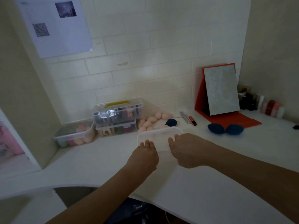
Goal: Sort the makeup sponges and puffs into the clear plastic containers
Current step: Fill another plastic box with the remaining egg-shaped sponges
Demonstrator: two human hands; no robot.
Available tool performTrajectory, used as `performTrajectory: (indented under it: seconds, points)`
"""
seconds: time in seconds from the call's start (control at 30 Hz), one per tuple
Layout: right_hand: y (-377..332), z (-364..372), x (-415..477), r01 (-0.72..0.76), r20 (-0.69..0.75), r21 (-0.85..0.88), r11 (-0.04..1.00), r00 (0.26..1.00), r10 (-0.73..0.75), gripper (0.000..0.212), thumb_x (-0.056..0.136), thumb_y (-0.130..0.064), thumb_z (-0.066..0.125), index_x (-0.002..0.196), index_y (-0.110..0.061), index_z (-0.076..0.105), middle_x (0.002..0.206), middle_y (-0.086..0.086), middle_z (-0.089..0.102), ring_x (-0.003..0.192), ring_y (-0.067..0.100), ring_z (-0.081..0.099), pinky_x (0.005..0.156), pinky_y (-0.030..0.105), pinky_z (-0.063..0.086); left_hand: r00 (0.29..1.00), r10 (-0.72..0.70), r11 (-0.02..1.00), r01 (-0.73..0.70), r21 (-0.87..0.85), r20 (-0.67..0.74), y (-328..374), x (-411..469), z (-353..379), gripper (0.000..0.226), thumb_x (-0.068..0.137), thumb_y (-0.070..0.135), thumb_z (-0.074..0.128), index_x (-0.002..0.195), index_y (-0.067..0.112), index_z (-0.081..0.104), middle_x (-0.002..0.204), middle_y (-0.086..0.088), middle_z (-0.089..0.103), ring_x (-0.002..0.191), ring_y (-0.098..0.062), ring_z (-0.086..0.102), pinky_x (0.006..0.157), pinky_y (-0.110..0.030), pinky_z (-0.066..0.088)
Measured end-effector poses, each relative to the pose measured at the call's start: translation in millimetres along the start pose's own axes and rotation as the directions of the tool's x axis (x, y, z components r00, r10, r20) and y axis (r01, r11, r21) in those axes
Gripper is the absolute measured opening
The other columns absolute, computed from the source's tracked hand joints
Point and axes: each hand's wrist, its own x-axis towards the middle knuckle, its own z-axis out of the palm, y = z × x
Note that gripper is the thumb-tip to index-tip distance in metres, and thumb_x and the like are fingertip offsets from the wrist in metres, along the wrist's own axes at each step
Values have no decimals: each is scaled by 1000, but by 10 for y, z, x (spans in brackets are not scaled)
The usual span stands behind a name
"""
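A clear plastic container [159,135] with its lid on sits on the white counter in front of me. My left hand [143,156] grips its near left edge, and my right hand [186,150] grips its near right edge. Behind it lies a heap of several pink sponges [151,121] with one dark blue sponge [171,122]. Two more dark blue sponges [224,129] lie to the right. At the left stands another clear container [75,134] holding several coloured sponges.
A stacked clear organiser with a yellow handle [117,116] stands against the tiled wall. A red-framed mirror [221,92] leans at the right, with small bottles [262,104] beside it. Lip products [189,118] lie near the sponges. The counter's curved front edge [145,199] runs below my arms.
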Motion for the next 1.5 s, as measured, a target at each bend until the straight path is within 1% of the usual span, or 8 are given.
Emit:
performTrajectory:
  seconds: [0.2,0.4,0.53,0.67,0.83,1.0,1.33,1.5]
  points:
    - [15,39,-105,-46,-9,150,988,999,48,65,96,-27,36,150,-5,7,151,22,26,113,28,53,90,34,45,997,33,999,-31,37,-70,-62,-12,-1,62,100,29,33,145,-4,5,153,-23,13,135,-34,31,101,-43,39]
    - [39,282,-85,-146,-209,370,917,949,236,66,97,-46,38,151,-23,7,143,2,42,106,16,58,85,27,47,953,162,985,-138,107,-257,-254,-49,-112,51,99,43,28,135,8,35,120,-7,54,94,-22,61,71,-30,45]
    - [79,568,-123,-67,-165,910,410,847,505,101,75,-64,60,150,-30,2,146,-23,19,130,-2,30,104,20,28,902,135,984,-169,-48,-411,-375,-56,-243,44,97,47,30,122,20,54,109,-2,65,93,-18,63,84,-33,51]
    - [136,893,35,-54,137,984,-169,835,533,90,75,-66,53,149,-30,19,148,-9,32,130,15,43,110,37,35,802,-27,918,-217,-333,-597,-466,14,-403,32,94,43,43,104,21,64,95,0,66,87,-19,63,76,-32,50]
    - [149,1014,147,-18,129,976,-216,850,510,33,94,-42,49,126,-37,53,109,8,65,103,25,63,98,46,47,700,-569,414,-210,-886,-432,-702,399,-330,49,78,54,62,71,6,63,64,-10,65,61,-20,61,63,-36,50]
    - [64,1028,133,24,62,986,-163,861,505,24,92,-47,47,115,-52,54,110,7,68,99,23,66,94,44,51,813,-580,-289,-146,-946,52,-659,470,-115,58,86,63,43,85,8,61,76,-12,67,70,-24,64,63,-33,52]
    - [50,909,53,101,-20,980,-170,905,426,35,101,-23,37,133,-26,49,121,-12,60,102,0,62,73,6,47,845,-400,-688,-20,-725,356,-535,224,307,44,101,35,32,114,-2,51,83,-19,62,77,-29,61,66,-36,51]
    - [-16,870,117,108,-20,978,-181,902,431,34,101,-24,36,132,-23,52,122,-8,60,101,0,61,74,6,46,844,-353,-768,-15,-640,404,-576,152,342,37,98,29,41,118,-1,49,84,-22,62,76,-31,62,64,-36,49]
